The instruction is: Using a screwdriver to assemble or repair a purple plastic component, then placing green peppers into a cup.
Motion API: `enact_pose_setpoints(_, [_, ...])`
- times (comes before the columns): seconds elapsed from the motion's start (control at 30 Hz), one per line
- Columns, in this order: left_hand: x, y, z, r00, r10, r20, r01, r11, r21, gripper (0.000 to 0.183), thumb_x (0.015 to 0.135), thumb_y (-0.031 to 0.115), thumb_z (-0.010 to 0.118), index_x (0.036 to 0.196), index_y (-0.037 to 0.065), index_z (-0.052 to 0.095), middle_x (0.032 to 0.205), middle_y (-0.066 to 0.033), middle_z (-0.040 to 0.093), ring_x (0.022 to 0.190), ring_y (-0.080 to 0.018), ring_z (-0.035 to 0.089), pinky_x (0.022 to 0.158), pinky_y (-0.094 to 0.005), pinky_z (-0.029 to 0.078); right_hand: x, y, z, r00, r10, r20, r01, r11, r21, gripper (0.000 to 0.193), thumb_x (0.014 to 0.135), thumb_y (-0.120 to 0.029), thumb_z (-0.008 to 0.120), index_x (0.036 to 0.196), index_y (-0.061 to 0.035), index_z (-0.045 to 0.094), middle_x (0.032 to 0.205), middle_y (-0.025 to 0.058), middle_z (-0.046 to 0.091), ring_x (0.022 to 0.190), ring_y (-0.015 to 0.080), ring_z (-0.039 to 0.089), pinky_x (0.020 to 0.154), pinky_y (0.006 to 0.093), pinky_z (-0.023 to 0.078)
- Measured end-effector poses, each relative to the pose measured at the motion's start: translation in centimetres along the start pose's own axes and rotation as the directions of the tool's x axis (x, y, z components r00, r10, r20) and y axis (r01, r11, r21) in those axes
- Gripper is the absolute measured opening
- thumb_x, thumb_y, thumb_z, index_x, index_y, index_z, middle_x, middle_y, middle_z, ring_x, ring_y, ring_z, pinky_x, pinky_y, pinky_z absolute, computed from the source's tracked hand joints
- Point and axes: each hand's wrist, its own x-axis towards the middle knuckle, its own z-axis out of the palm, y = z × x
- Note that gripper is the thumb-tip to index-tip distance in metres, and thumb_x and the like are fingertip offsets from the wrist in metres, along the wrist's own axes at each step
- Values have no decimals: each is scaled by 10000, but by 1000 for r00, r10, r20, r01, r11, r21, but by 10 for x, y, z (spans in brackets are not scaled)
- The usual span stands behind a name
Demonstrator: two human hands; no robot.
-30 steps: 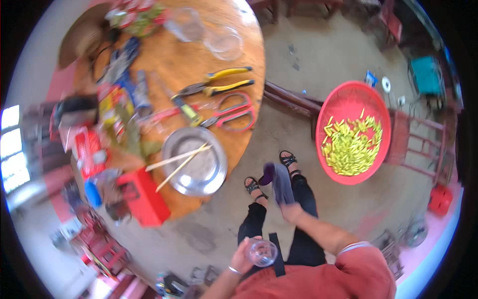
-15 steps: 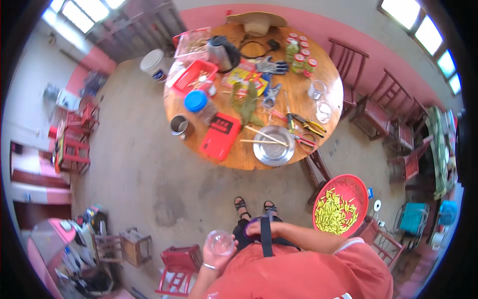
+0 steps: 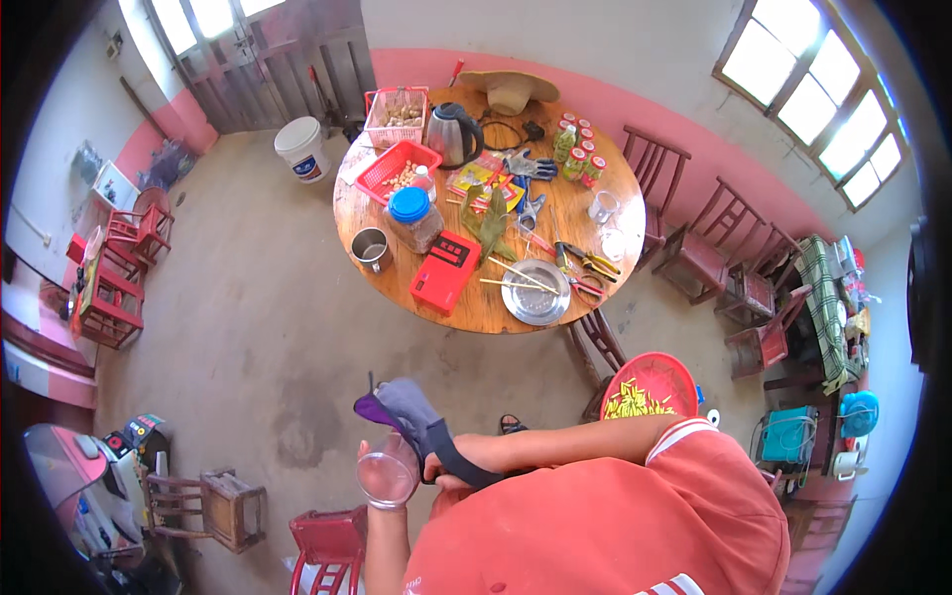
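Left hand curled round cup — right hand gripping cloth.

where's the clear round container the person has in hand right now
In the head view, the clear round container is low and left of centre, in the left hand, just below the grey and purple cloth.

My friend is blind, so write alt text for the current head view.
A person's left hand holds a clear cup; the right hand is beside a gray-purple cloth. Ahead stands a cluttered round wooden table; a red basket sits lower right.
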Motion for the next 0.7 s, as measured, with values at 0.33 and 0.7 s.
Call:
enact_pose_setpoints(0.33, [87, 3, 56, 921, -182, -344, 303, 890, 341, 711, 803, 562, 548, 1279, 37, 485, 1330, -153, 479, 1207, -342, 455, 995, -493, 373, -24, -14, -37, 799, 273, -536, 151, 772, 618, 356, 931, -323, 418, 1025, -40, 611, 944, 73, 631, 811, 143, 617, 711, 284, 502])
enact_pose_setpoints(0.7, [139, 9, 64, 936, -34, -349, 212, 848, 486, 660, 853, 481, 532, 1360, 77, 410, 1400, -174, 393, 1031, -370, 574, 800, -499, 499, -76, -26, -153, 538, 74, -840, 367, 876, 313, 279, 886, -237, 576, 1017, 9, 571, 908, 42, 603, 844, 96, 561, 761, 271, 473])
